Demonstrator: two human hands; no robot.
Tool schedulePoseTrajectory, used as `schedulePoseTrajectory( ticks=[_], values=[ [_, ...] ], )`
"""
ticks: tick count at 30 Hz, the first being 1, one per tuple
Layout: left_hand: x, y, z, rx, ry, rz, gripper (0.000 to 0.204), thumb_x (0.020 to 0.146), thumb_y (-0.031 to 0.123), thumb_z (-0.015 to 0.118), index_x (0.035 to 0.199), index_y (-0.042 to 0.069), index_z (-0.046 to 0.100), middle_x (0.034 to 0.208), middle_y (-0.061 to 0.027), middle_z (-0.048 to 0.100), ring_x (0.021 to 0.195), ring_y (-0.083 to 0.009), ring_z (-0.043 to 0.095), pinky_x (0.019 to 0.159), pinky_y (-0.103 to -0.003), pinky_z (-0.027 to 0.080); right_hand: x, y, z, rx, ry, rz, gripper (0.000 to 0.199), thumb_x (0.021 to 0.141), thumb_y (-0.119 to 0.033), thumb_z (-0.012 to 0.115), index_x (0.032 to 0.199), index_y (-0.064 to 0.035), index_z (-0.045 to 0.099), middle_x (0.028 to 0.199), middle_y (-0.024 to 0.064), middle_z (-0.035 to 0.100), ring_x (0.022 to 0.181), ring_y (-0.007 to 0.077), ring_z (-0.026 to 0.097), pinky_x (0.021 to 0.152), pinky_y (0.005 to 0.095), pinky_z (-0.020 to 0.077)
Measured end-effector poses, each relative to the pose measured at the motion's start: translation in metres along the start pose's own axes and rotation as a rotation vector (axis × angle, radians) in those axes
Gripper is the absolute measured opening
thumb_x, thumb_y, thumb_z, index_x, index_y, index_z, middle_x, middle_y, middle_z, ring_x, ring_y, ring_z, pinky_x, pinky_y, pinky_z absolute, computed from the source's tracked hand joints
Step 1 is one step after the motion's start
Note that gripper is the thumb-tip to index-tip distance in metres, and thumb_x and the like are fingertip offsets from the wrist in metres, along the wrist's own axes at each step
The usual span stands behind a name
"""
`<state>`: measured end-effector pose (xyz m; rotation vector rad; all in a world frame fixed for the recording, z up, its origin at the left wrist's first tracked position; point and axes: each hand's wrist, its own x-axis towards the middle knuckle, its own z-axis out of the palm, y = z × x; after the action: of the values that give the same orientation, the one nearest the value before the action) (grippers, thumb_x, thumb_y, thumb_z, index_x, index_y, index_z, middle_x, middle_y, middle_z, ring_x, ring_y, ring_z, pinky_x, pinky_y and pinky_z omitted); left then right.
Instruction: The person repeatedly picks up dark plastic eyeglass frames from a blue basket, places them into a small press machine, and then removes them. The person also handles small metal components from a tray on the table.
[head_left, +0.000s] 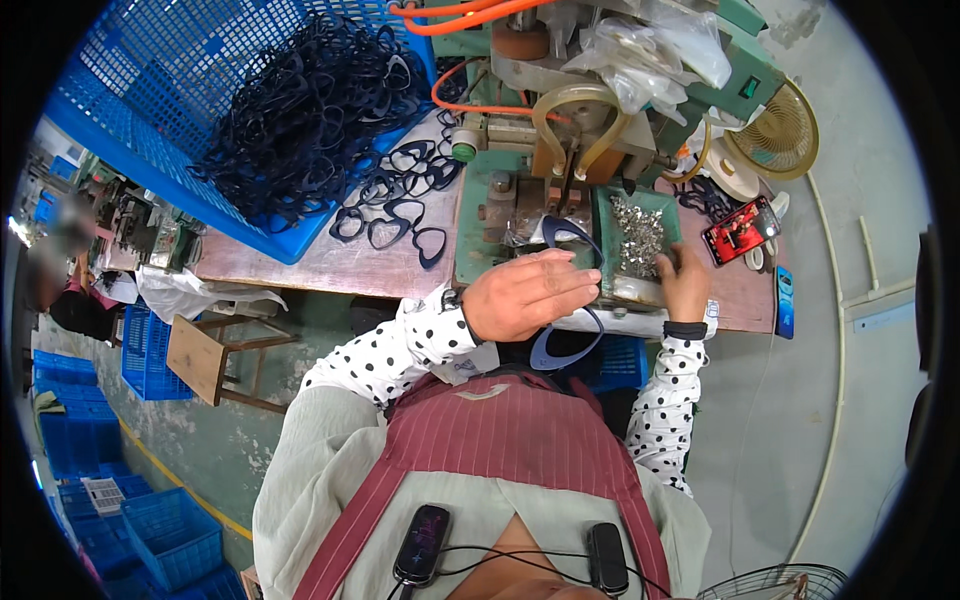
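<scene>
My left hand [530,297] is closed around the middle of a dark blue eyeglass frame [548,363]. One rim sticks out beyond my fingers toward the machine, and the other hangs below them over the table's front edge. The right hand [686,287] is at the near right side of a green tray [606,228] filled with small shiny metal parts [638,236]. Its fingers are curled with the tips at the parts; whatever lies between them is too small to make out. Just beyond the frame stands a green bench machine [487,225] with a metal fixture and two curved tan hoses.
A blue basket [130,130] heaped with dark eyeglass frames [310,115] stands at the left. More loose frames [390,225] lie beside it. Right of the tray are a phone [742,230] with a lit screen and a small fan [780,130]. A wooden stool [195,360] stands lower left.
</scene>
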<state>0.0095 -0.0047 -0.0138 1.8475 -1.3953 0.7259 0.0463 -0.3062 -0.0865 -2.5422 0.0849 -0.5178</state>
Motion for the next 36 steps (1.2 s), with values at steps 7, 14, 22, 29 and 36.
schedulePoseTrajectory(
  ticks=[7,14,22,29,36],
  values=[
    [-0.001,0.003,0.002,-0.041,0.013,-0.013,0.037,0.085,-0.001,0.057,0.122,0.001,0.058,0.124,-0.0182,0.06,0.113,-0.0305,0.061,0.102,-0.049,0.045,0.01,0.007,0.031,0.052,0.094,-0.053,0.012,0.082,-0.017,0.068,0.088,-0.006,0.067,0.082,0.0159,0.065,0.081,0.0357,0.062,0.074,0.0445,0.0471],
    [-0.08,-0.017,-0.017,0.38,0.154,-0.197,0.03,0.076,0.006,0.061,0.106,0.008,0.065,0.108,-0.0105,0.066,0.087,-0.0236,0.061,0.076,-0.039,0.046,0.005,0.008,0.043,0.307,0.261,0.03,0.014,0.088,-0.017,0.062,0.095,-0.0061,0.069,0.084,0.0134,0.068,0.075,0.0292,0.065,0.069,0.0378,0.0503],
    [-0.18,-0.094,-0.093,1.019,-0.072,-1.154,0.019,0.079,0.012,0.064,0.098,0.009,0.067,0.103,-0.0111,0.059,0.093,-0.0334,0.058,0.074,-0.044,0.046,0.001,0.009,0.045,0.148,0.365,0.01,0.017,0.094,-0.018,0.055,0.102,-0.0056,0.064,0.088,0.0145,0.068,0.082,0.0313,0.066,0.071,0.0402,0.05],
    [-0.189,-0.126,-0.101,0.998,-0.113,-0.865,0.014,0.074,0.011,0.066,0.087,0.012,0.071,0.115,-0.0031,0.059,0.114,-0.0298,0.046,0.092,-0.045,0.035,0.0,0.005,0.042,0.34,0.239,0.235,0.015,0.092,-0.014,0.058,0.103,-0.0052,0.065,0.092,0.013,0.069,0.084,0.0281,0.067,0.072,0.0391,0.0512],
    [-0.085,-0.079,-0.092,0.195,0.587,-0.995,0.011,0.094,0.01,0.057,0.091,0.0,0.059,0.076,-0.0118,0.063,0.058,-0.0173,0.061,0.056,-0.029,0.046,0.007,-0.023,0.029,0.265,0.356,-0.065,0.011,0.083,-0.006,0.067,0.094,-0.0054,0.071,0.09,0.0106,0.07,0.081,0.0255,0.066,0.072,0.0346,0.0515]
  ],
)
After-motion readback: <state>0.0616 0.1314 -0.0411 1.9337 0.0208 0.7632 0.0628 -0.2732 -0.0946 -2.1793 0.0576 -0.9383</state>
